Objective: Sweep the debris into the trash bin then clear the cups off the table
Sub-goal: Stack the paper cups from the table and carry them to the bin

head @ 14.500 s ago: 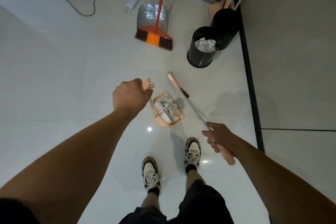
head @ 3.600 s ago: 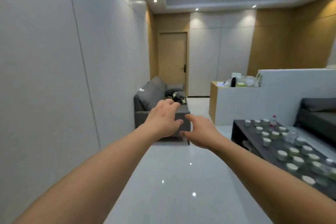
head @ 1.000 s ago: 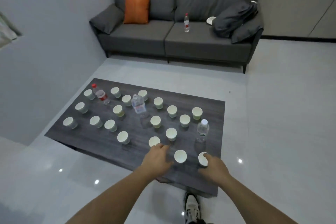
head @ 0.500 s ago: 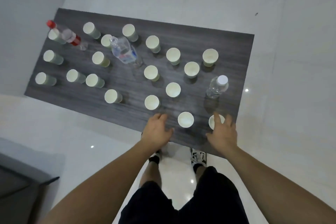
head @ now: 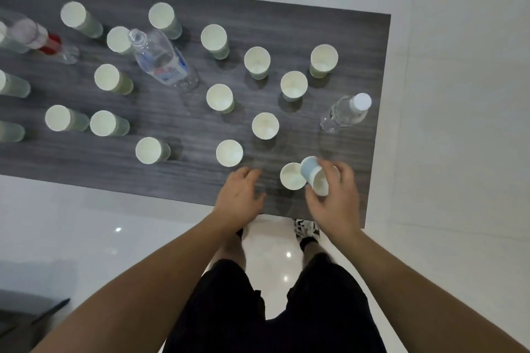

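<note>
1. as the person stands at the near edge of the dark table (head: 329, 17), the cup-clearing part of the task seems to be in hand, and no broom or trash bin is in view.
2. right hand (head: 334, 198) has its fingers curled around a tilted cup (head: 314, 175) with a pale blue wall, lifted off the table, its mouth turned toward the person.
3. the blue bottom of this cup is just beside or over the rim of an upright cup (head: 292, 176) at the near edge; i judge the person wants to stack one into the other.
4. left hand (head: 239, 195) is relaxed with fingers spread, holding nothing, low over the table edge; if it touches the wood i cannot tell.
5. the next move, i think, calls for turning the held cup upright and lowering it straight in, while the free hand steadies or takes the next cup (head: 229, 152).
6. farther away many other cups stand apart, with a capped bottle (head: 345, 112) at the right and an open bottle (head: 162, 60) near the middle, so most of the work remains.
</note>
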`<state>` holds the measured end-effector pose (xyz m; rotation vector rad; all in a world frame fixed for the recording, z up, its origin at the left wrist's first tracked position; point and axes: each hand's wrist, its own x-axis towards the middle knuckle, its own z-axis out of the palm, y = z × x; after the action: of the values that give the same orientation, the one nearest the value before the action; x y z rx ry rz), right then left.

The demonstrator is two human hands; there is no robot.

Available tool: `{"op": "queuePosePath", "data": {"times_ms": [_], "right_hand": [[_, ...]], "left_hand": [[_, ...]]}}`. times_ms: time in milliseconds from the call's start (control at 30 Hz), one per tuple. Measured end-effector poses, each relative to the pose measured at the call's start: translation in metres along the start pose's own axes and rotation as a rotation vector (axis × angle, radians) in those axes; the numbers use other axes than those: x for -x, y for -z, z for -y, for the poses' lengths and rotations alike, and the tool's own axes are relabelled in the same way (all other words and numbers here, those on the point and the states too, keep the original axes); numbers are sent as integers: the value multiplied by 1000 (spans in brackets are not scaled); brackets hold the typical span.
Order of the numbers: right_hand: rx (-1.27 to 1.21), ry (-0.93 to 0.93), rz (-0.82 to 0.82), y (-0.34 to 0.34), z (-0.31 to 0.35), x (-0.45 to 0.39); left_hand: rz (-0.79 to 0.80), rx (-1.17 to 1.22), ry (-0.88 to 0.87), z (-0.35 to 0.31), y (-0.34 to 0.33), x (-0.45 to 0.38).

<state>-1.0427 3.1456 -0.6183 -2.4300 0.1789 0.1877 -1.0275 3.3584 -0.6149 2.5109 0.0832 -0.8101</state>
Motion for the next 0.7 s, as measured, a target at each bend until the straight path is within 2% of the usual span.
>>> {"op": "queuePosePath", "data": {"times_ms": [67,300,500,567,633,700], "right_hand": [[-8,33,50,-2,22,2],[360,-64,313,-49,33,-11],[358,-150,449,-86,19,-14],[299,-190,438,-87,19,-14],[178,-198,356,-83,26,-14],[23,-111,241,-78,41,-15]], "left_hand": [[-37,-15,-22,3,13,-1],[-200,-46,-84,29,39,-6],[-264,-103,-73,59,35,-9],[-261,-110,-56,63,34,-13],[-256,-101,-32,64,34,-16],[-259,-72,-4,64,35,-17]]}}
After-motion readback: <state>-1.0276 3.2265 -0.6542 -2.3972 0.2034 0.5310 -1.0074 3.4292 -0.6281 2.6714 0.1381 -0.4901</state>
